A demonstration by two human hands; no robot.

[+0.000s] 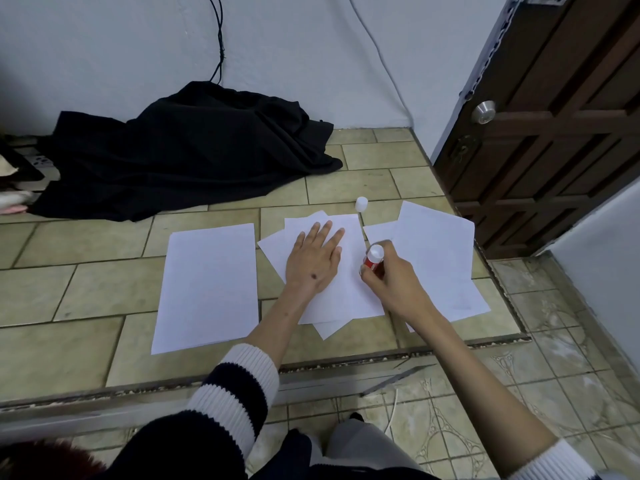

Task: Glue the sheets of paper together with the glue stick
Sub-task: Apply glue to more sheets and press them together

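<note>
Papers lay spread across the floor (86,258).

One sheet (207,289) lay left, a middle stack (349,289) beside it, a right stack (436,258) beyond. The cap (361,204) stood behind the middle stack; a cloth (187,150) lay farther back, a door (554,133) at right.

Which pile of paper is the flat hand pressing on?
The middle pile, fanned and crooked, lies under the left hand. The left stack and right sheets lie untouched.

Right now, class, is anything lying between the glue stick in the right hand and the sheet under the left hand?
Nothing visible blocks it. The right hand grips the glue stick just over the right edge of the middle sheet. The left hand lies flat further left on it. The cap stands off beyond the paper.
</note>
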